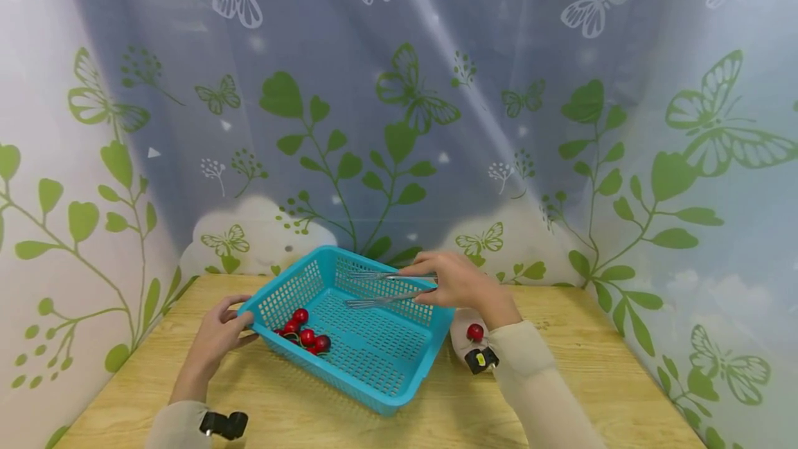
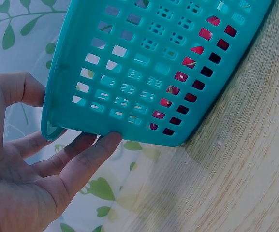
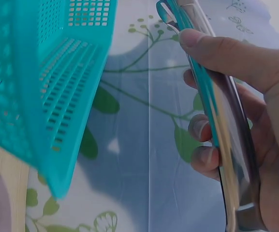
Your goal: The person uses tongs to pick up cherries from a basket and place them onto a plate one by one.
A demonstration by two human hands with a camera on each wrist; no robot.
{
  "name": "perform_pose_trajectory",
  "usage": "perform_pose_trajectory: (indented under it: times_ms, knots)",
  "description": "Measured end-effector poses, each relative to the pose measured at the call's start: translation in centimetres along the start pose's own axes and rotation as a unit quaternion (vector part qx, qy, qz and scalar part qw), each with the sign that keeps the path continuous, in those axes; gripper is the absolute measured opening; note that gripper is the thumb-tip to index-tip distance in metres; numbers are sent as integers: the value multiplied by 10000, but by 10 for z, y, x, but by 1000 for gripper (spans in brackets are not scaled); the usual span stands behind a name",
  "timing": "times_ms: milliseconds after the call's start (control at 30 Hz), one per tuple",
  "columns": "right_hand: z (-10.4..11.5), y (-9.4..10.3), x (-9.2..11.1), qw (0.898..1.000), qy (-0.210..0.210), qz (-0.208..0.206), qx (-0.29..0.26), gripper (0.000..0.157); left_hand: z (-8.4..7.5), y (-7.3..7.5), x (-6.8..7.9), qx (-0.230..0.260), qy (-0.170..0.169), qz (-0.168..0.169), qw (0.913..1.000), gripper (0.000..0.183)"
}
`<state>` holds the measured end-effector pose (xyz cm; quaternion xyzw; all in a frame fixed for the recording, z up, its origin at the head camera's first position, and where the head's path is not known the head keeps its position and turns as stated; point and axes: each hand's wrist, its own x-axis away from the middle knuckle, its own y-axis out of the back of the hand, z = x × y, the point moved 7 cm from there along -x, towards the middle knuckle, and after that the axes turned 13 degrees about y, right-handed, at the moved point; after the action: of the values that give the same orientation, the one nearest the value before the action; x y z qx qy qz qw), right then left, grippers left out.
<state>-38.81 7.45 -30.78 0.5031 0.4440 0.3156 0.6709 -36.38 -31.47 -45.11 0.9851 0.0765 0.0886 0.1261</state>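
A blue plastic basket [image 1: 374,338] with lattice walls sits at an angle on the wooden table. My left hand [image 1: 215,335] grips its left corner, with the thumb at the rim and the fingertips against the outer wall in the left wrist view. Several red cherries [image 1: 307,337] lie bunched inside near that corner. Over the basket's far right side, my right hand [image 1: 458,286] holds metal tongs [image 3: 226,125] between thumb and fingers. Their two tips point left, spread apart over the basket, with nothing between them.
A small pale pink plate [image 1: 460,338] with one cherry [image 1: 475,332] stands right of the basket, partly hidden by my right forearm and wrist camera [image 1: 481,360]. Behind the wooden table [image 1: 299,414] hangs a curtain [image 1: 492,144] printed with butterflies and leaves.
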Motion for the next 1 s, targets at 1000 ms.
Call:
perform_pose_trajectory:
  times_ms: [1000]
  knots:
    - [-4,-64,-97,9944,-485,75,-937,50,-1,0,3,-6,14,-16,10000,54]
